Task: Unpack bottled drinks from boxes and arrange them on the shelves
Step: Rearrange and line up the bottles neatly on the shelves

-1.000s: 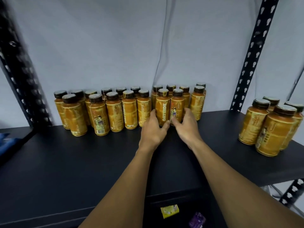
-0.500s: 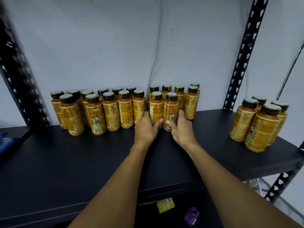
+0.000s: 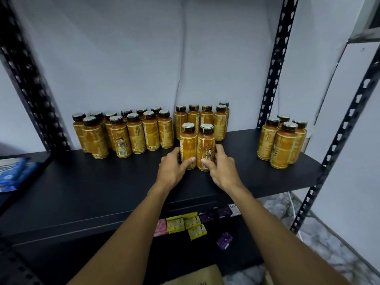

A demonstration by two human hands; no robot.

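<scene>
Hands: left hand (image 3: 172, 168) gripped the left bottle (image 3: 188, 146), right hand (image 3: 223, 168) gripped the right bottle (image 3: 206, 148), the two touching.
Place: upright on the black shelf (image 3: 92, 192), just near of the far row (image 3: 194, 118).
Risk: a hasty push could tip these tall bottles into that row.

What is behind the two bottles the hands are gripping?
Behind the two front bottles stands a row of four more bottles, with a fifth cap further back. The front pair covers the lower parts of the middle two.
</scene>
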